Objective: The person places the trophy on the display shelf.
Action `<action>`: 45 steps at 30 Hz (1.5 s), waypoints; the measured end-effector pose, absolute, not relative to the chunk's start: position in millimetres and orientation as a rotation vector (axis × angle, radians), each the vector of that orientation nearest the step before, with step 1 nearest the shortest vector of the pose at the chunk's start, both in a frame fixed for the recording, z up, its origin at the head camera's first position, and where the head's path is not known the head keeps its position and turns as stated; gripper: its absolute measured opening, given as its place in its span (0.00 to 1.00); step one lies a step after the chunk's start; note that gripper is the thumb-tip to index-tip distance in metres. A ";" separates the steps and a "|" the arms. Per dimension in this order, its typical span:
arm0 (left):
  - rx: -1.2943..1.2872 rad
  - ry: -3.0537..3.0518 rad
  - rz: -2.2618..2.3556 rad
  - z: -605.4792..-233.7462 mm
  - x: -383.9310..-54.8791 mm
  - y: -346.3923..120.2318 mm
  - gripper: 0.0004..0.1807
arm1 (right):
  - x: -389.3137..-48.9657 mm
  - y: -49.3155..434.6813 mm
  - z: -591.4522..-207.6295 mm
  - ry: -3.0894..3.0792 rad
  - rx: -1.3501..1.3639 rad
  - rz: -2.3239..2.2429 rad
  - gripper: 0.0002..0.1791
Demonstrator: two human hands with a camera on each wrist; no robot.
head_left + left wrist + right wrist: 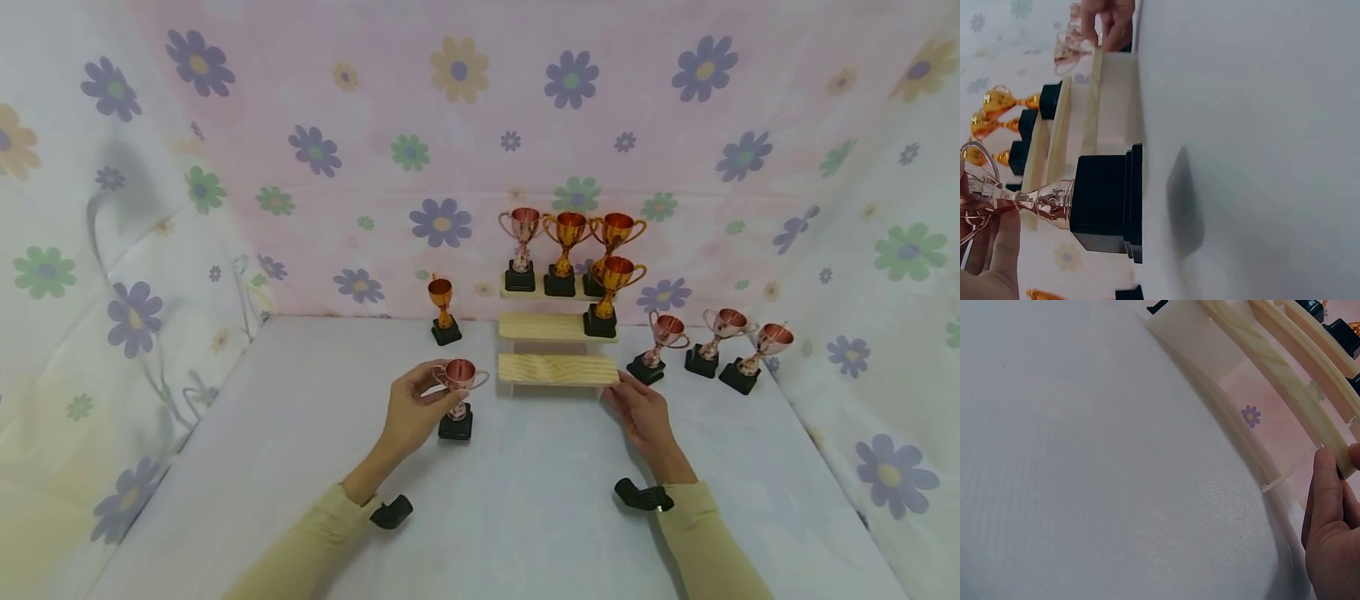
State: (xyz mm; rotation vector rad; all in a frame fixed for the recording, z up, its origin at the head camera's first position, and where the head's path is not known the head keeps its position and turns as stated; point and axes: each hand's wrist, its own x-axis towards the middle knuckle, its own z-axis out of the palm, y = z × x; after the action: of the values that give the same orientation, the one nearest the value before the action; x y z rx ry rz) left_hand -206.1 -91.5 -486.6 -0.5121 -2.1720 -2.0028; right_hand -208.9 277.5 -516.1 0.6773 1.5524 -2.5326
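My left hand (411, 408) grips a small rose-gold trophy cup (1054, 203) by its bowl, thumb across the front. The trophy stands upright, its black base (455, 423) low over the white tabletop, with a shadow apart from it in the left wrist view. At the right end of a three-step wooden display stand (558, 368), my right hand (643, 418) pinches the lowest step (1297, 394) between thumb and fingers. On the top step are a rose-gold trophy (522, 233) and two gold trophies (567, 237). Another gold trophy (617, 279) occupies the middle step's right end.
Left of the stand, a single gold trophy (442, 304) is on the table. Three rose-gold trophies (663, 337) stand to the right of the stand, near the back. Flowered cloth (390, 100) hangs behind and along both sides.
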 end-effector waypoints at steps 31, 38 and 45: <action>-0.865 -1.820 -2.020 -425.9 -267.4 54.7 0.25 | -207.9 275.4 -522.4 1.679 0.647 -2.490 0.31; -0.845 -1.791 -2.081 -414.4 -291.8 65.6 0.25 | -206.3 275.3 -520.1 1.642 0.636 -2.507 0.31; -0.792 -1.864 -2.087 -417.6 -303.9 73.2 0.24 | -207.7 274.7 -521.9 1.659 0.650 -2.502 0.31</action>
State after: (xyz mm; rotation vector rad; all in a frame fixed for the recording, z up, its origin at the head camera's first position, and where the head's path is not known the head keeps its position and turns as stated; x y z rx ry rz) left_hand -303.9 73.2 -417.6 -0.7918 -1.8636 -2.0875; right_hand -207.7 274.7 -521.9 0.6504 1.6595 -2.5024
